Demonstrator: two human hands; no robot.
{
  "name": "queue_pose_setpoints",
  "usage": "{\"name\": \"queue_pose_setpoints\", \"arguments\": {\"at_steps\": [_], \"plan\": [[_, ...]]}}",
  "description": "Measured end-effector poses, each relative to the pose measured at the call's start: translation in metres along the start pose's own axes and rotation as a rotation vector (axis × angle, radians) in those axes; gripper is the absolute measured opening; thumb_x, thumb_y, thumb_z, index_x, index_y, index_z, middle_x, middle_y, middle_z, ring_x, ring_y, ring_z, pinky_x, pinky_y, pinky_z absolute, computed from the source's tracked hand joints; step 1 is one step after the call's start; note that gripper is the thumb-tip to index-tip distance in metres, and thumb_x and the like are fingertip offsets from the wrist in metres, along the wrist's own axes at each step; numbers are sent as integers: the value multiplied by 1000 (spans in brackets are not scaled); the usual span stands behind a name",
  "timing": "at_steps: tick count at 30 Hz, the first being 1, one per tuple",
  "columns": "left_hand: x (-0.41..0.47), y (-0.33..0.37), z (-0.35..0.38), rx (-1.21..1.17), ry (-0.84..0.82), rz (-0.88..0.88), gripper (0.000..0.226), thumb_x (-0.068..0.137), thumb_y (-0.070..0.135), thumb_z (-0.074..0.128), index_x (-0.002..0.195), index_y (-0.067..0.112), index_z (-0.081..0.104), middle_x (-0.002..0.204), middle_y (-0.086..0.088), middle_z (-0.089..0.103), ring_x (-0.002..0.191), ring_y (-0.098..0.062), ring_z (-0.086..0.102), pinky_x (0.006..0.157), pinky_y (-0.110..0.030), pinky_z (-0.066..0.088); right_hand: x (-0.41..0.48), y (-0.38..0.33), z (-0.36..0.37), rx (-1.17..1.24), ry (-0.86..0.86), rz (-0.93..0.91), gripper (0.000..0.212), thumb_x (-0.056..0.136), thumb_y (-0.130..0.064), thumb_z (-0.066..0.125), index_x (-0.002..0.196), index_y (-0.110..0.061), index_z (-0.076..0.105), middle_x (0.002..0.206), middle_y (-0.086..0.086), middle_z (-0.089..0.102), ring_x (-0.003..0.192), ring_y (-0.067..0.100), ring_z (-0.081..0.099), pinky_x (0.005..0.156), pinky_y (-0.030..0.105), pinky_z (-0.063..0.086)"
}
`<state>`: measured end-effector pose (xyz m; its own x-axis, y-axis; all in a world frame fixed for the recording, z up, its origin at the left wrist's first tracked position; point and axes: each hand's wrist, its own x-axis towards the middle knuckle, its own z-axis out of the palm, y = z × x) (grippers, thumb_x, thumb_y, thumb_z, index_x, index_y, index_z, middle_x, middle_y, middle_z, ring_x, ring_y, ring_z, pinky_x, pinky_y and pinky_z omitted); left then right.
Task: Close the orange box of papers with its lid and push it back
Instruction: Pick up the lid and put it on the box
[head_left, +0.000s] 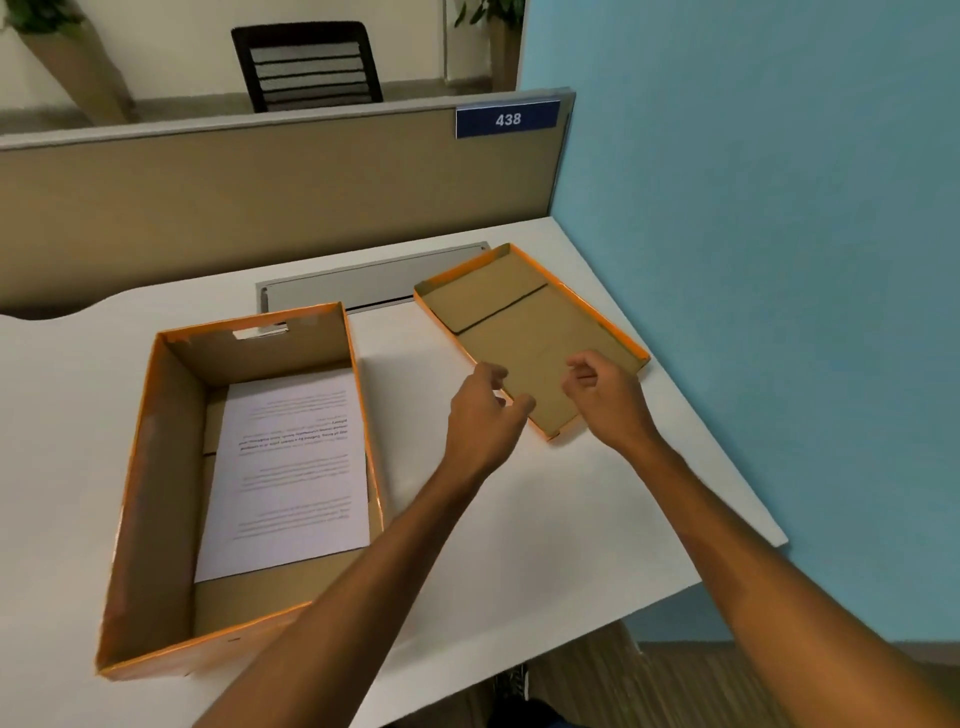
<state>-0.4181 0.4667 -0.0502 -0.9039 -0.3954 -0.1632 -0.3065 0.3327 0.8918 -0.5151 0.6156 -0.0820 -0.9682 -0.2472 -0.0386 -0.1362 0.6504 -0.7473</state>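
The orange box (150, 467) stands open on the left of the white desk, brown inside, with printed papers (291, 467) lying flat on its bottom. Its lid (524, 317) lies upside down at the right rear of the desk, orange rim up, brown inner face showing. Both hands hover over the lid's near corner. My left hand (485, 410) has its fingers curled at the lid's left edge, and my right hand (602, 392) is curled above the lid's near right part. Neither hand clearly grips the lid.
The white desk (519, 519) ends at the right against a blue wall (753, 260). A tan partition (260, 197) with a "438" sign runs along the back. A grey cable cover (363, 283) sits in the desk behind the box. A black chair (306, 65) stands beyond the partition.
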Motion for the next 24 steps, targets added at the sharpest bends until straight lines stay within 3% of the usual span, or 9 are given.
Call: {"name": "queue_pose_setpoints", "arguments": {"at_steps": [2,6,11,15,20,24], "plan": [[19,-5,21,14,-17,-94,57,85,32,67,136,12,50,137,-9,58,115,-24,61,94,-42,54,21,17,-6,-59,-34,-6,33,94,-21,61,126,-13,59,123,7,65,106,16,59,85,28,49],[50,-20,54,45,-45,-240,64,83,30,68,140,11,45,141,-11,52,123,-27,54,96,-40,50,56,52,-11,-176,-125,-17,37,94,-18,60,129,-8,58,133,11,60,120,26,56,95,34,46],[78,-40,85,-93,-71,-439,60,85,19,67,139,12,41,133,-13,57,111,-28,59,76,-30,48,80,86,-9,-264,-252,-65,44,94,-16,60,134,-2,53,136,17,57,126,32,52,101,36,43],[94,-52,104,-129,12,-552,57,87,19,65,136,10,39,128,-12,56,107,-29,60,71,-31,51,89,102,-6,-278,-325,-127,40,92,-10,62,130,1,56,131,20,60,123,34,54,98,28,39],[108,-59,121,-134,139,-641,35,90,20,63,117,12,44,116,-13,58,102,-33,65,87,-47,59,93,114,2,-255,-397,-117,49,92,-14,63,138,-2,51,145,16,50,136,30,44,107,28,31],[119,-61,124,-151,208,-719,25,88,12,64,108,9,51,106,-13,60,93,-28,64,74,-38,58,96,116,7,-270,-426,-104,55,92,-19,63,142,-5,47,149,14,46,138,28,40,111,34,33]]}}
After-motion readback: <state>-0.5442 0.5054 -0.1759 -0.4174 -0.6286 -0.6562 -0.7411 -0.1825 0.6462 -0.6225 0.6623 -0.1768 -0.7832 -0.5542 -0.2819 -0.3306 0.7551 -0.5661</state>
